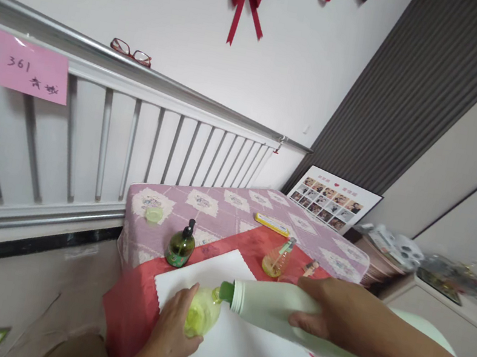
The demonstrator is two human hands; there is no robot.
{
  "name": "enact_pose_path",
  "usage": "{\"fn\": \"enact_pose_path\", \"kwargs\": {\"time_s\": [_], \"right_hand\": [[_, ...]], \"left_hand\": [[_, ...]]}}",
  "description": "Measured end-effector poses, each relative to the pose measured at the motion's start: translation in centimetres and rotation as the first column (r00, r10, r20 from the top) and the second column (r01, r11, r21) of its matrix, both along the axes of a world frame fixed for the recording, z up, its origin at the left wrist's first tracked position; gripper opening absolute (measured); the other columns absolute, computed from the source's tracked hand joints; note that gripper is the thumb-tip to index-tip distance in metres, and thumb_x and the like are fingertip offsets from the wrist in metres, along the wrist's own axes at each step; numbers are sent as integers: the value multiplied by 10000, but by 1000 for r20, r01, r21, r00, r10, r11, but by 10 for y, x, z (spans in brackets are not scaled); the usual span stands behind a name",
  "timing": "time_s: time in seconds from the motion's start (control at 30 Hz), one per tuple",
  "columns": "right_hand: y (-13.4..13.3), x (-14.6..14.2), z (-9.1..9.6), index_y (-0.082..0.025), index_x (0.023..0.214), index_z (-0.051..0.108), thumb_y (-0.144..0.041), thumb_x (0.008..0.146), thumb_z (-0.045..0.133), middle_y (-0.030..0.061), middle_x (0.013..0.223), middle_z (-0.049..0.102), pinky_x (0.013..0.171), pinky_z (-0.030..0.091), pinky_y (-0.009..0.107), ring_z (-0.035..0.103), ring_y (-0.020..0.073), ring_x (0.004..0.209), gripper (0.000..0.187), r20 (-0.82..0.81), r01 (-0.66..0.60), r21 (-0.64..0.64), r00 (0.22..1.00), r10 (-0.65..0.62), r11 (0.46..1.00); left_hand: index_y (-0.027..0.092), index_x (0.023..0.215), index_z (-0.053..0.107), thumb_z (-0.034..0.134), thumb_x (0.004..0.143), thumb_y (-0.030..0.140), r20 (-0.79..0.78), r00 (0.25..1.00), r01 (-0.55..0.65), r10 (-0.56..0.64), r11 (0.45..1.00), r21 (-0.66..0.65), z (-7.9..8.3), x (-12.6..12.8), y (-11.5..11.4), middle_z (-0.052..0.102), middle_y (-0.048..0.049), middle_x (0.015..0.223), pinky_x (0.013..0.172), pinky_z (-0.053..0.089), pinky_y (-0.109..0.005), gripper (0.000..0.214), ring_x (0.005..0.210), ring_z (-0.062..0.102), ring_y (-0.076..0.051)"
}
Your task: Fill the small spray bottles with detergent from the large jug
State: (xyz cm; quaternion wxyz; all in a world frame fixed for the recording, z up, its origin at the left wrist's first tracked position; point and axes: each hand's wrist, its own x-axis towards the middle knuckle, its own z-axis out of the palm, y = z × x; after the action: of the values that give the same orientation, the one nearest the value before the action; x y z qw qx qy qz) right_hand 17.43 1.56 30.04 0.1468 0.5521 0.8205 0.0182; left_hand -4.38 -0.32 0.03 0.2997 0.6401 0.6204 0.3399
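Observation:
My right hand (338, 310) grips a large white bottle (271, 307) with a green neck, tilted on its side so the neck meets the mouth of a small round clear bottle (202, 313) holding yellow-green liquid. My left hand (174, 333) is wrapped round that small bottle and steadies it on a white cloth (235, 356). The cloth lies on a red cover (128, 307) over the low table.
Also on the table are a dark green pump bottle (181, 246), a small clear bottle with yellow liquid (277, 260), a green cap (153, 213) and a yellow flat object (272, 224). White railing (101, 142) behind; a photo board (331, 199) leans at the right.

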Motion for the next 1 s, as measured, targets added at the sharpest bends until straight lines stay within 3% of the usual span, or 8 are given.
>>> {"fn": "enact_pose_path", "kwargs": {"time_s": [0.57,1.0], "right_hand": [[-2,-1,-1,-258,853,642,-460,779,599,82,907,744,625,363,328,674,302,820,219,24,24,0,999,-24,1000],[-2,0,-3,-256,863,639,-469,784,595,85,924,744,638,381,331,678,306,829,231,35,12,-1,999,-12,1000]], "left_hand": [[189,1488,252,575,594,257,3,1000,-8,8,1000,17,0,0,0,457,-74,1480,1184,294,-345,953,1378,392,-234],[183,1490,258,590,588,245,62,998,-7,7,1000,3,1,0,-1,444,-81,1484,1193,286,-386,963,1378,377,-247]]}}
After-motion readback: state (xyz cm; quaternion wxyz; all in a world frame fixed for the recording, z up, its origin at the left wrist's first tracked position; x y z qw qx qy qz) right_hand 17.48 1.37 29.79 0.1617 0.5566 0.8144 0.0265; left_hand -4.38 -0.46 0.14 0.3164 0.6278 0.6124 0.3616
